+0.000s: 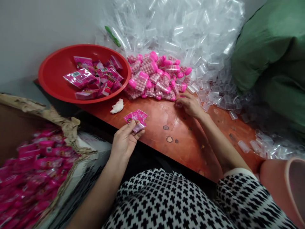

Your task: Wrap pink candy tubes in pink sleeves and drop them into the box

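Between the thumb and fingers of my left hand (127, 136) is a small pink printed packet (140, 115), held over the front edge of the orange-red table (152, 140). My right hand (189, 104) reaches to the near right edge of a heap of clear capsule-shaped bottles (157, 74) with pink caps, filled with small pink balls. Its fingers are bent beside the lowest bottles; whether they grip one is hard to see. A crumpled white wad (117, 106) lies left of the packet.
A red basin (47, 86) with several pink packets stands at the back left. Below it, a torn cardboard box (69, 127) holds many pink packets. Clear empty containers (176, 28) pile up behind; a green sack (264, 51) and a pink bucket (274, 178) are at right.
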